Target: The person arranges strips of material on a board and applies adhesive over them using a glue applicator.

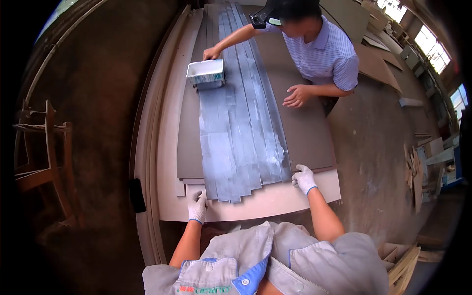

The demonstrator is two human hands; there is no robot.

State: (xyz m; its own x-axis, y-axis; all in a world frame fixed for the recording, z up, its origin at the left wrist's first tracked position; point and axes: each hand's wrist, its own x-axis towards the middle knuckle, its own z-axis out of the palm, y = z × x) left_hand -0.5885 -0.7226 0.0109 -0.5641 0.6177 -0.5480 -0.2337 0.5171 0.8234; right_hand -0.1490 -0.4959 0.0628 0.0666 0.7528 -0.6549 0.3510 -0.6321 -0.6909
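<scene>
A row of long narrow strips (221, 142) lies side by side, coated in wet-looking grey-blue, their near ends uneven. My left hand (197, 207), in a white knitted glove with a blue cuff, is at the near left corner of the strips, fingers partly bent and apart. On the opposite side, my right hand (304, 180), gloved the same way, has its fingers spread at the right edge of the row. Whether either hand presses on the strips is hard to make out. Beneath the strips are brown boards (309, 132) on a pale panel (255, 204).
Across the stack a co-worker (319, 54) holds a white box-shaped applicator (205, 72) on the strips; the other hand (297, 96) hovers over the brown board. A wooden chair frame (49, 157) stands left. Wood offcuts (415, 177) lean at right.
</scene>
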